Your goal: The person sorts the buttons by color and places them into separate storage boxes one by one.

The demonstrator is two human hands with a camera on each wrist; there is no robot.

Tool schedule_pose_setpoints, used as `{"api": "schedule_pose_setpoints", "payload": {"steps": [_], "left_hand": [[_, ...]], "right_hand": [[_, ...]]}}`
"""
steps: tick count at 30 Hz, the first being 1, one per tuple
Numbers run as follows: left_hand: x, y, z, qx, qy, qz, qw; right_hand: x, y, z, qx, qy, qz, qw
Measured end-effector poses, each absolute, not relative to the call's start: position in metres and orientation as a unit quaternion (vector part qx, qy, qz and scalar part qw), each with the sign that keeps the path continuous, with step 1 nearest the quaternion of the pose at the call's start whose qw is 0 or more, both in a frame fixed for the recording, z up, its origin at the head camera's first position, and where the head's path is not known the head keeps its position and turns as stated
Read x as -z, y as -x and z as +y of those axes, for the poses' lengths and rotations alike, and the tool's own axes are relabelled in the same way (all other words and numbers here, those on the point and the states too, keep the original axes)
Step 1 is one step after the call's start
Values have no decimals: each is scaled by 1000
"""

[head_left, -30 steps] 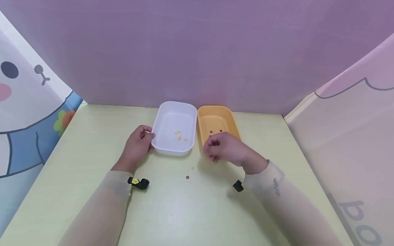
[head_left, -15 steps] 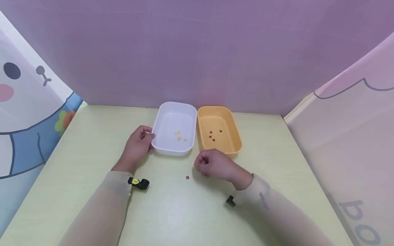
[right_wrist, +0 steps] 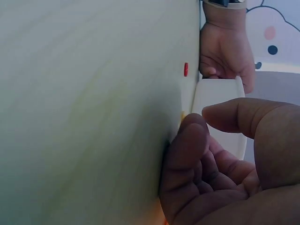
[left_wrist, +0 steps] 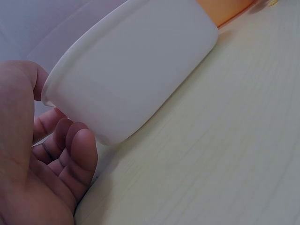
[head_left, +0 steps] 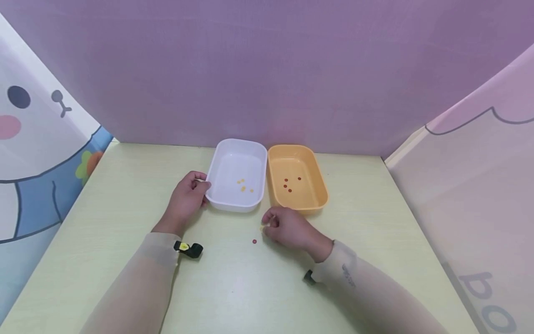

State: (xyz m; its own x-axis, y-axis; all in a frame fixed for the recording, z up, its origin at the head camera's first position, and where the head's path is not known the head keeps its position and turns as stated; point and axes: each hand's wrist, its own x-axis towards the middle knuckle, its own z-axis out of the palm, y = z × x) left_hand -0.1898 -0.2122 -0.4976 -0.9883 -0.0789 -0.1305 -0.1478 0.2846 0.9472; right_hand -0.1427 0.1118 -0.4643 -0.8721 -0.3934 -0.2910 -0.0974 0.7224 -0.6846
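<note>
My left hand grips the near-left rim of a white plastic tray, thumb over the edge and fingers curled below it, as the left wrist view also shows. Several small yellow discs lie in that tray. Just in front of the orange tray, my right hand is low over the table with loosely curled fingers. A small yellow disc is right at its fingertips, partly hidden by them; in the right wrist view a gap shows between thumb and index finger. A small red disc lies nearby.
Several red discs lie in the orange tray, which stands close beside the white one. A purple backdrop rises behind the pale table. Printed panels border it at left and right.
My right hand has come from over the orange tray toward me and left, down to the yellow disc on the table. The left hand has stayed on the white tray.
</note>
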Motion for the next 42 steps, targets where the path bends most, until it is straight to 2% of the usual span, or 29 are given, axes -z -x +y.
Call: {"api": "schedule_pose_setpoints", "payload": {"steps": [25, 42], "left_hand": [[499, 189, -213, -583, 69, 809, 36], [499, 191, -215, -580, 67, 811, 39]], "right_hand": [[469, 140, 104, 273, 179, 931, 164], [468, 142, 103, 267, 173, 932, 174]]}}
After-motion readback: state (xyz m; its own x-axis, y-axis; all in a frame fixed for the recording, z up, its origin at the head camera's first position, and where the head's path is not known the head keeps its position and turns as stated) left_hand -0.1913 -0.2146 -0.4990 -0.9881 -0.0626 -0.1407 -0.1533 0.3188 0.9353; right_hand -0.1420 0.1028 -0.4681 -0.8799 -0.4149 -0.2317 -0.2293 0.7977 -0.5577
